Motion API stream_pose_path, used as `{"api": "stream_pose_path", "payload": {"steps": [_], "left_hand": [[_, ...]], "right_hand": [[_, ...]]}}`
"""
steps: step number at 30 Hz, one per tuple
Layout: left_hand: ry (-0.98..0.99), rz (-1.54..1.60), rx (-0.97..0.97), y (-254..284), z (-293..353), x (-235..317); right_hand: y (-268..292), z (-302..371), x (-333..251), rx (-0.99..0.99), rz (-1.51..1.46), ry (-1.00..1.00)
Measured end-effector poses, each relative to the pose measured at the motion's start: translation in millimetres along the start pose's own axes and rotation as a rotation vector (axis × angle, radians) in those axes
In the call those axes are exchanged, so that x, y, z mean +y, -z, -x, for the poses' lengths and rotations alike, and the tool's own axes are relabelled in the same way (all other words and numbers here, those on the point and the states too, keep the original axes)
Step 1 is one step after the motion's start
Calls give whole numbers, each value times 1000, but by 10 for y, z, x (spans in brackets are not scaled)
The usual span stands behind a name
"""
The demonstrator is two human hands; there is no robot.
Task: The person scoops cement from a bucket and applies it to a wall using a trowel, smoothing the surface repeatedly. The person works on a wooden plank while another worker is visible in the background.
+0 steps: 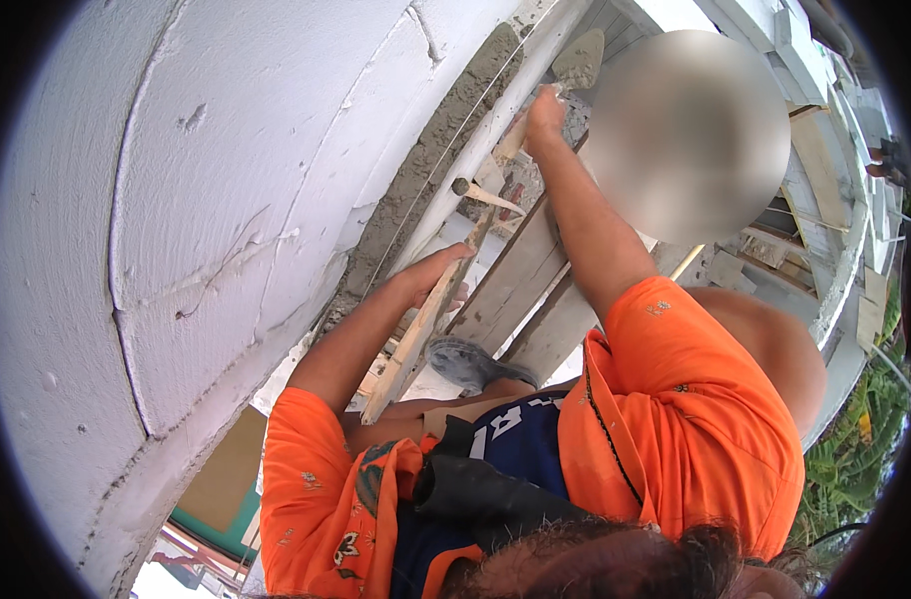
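A pale wall (226, 200) of big blocks fills the left side, its surface rough along the joints. Wet grey mortar (410, 195) runs in a strip along its right, reaching toward the far end. To the right of that I see worn wooden planks (515, 270) and a grey shoe (463, 361), with greenery (865, 449) at the right edge.

The two hands are well apart, each gripping something. The left hand (433, 273) is wrapped around a long wooden board (412, 334), which slants from near to far beside the mortar. Farther off, the right hand (545, 122) is closed on the handle of a trowel (579, 62) — its blade smeared with mortar.

White lettering shows on the navy shirt (525, 439) under the orange shirt (705, 409), partly covered by folds. A round blur (688, 135) hides whatever lies right of the trowel. Between the hands juts a round-ended wooden piece (462, 187) — I cannot tell what it belongs to.
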State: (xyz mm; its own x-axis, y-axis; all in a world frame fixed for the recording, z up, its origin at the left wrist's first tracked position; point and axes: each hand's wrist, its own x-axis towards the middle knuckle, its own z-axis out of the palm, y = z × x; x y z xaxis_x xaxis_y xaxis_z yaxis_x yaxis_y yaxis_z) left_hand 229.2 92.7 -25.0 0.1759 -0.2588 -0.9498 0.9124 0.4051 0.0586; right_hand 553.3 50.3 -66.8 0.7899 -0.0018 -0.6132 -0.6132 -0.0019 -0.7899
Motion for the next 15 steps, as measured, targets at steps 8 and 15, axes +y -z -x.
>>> {"api": "stream_pose_path", "payload": {"steps": [8,15], "left_hand": [[69,40,-29,25,54,-153],[53,1,5,-62,510,-157]], "right_hand": [[466,-436,1082,-346,-315,-545],[233,-561,1065,-436,-87,-402]]}}
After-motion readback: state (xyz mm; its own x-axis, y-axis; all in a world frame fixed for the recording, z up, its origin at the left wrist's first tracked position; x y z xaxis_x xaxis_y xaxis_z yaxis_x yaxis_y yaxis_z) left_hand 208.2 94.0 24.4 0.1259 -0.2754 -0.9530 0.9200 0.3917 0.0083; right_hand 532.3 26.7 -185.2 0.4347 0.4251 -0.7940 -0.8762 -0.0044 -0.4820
